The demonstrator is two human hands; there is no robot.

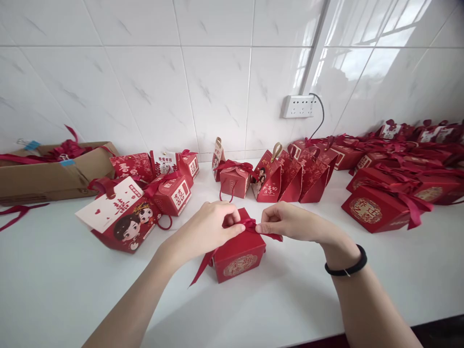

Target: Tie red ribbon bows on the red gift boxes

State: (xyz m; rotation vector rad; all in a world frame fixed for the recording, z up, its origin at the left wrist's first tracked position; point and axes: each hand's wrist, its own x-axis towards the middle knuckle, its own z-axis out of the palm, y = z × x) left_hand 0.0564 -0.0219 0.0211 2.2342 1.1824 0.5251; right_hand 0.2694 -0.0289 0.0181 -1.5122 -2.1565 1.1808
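Note:
A red gift box [241, 258] with a round gold emblem on its front stands on the white table before me. Dark red ribbon [250, 224] forms a bow on its top. My left hand [212, 224] pinches the bow's left side between thumb and fingers. On the other side, my right hand [286, 221] grips the ribbon close to the knot, a short end showing below the fingers. One loose ribbon tail hangs down the box's left side onto the table. A black band circles my right wrist.
Red boxes and bags [279, 179] stand along the tiled wall. Many ribbon-tied boxes [377, 210] crowd the right side. A cardboard box [39, 181] with ribbon lies at left, near a white-flapped box [126, 222]. A power strip [300, 106] is on the wall.

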